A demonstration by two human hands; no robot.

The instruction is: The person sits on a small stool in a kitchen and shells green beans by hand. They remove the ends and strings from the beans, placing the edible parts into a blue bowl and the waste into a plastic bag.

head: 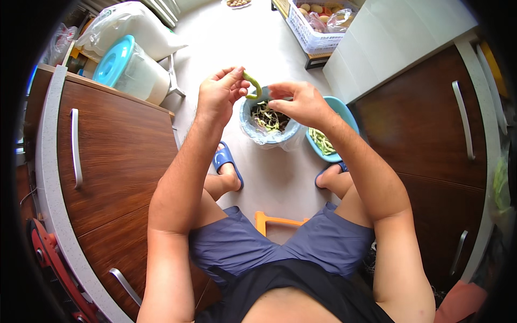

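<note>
Between the thumb and fingers of my left hand (223, 89) is a curved green bean pod (254, 84), its lower end hanging free. My right hand (301, 101) is to the right of the pod, fingers apart, with nothing seen in its grasp. Below both hands stands a blue bin (245, 117) lined with a clear plastic bag, holding stringy plant trimmings (270, 118). Beside it on the right, partly hidden by my right forearm, is a turquoise basin (348, 111) with several green bean pods (321, 141) in it.
Wooden cabinets (121, 141) (424, 121) flank me on both sides. A white plastic basket (319, 42) of produce sits on a low rack at the upper right. At the upper left is a clear container with a turquoise lid (115, 60). Part of an orange stool (260, 222) shows between my legs.
</note>
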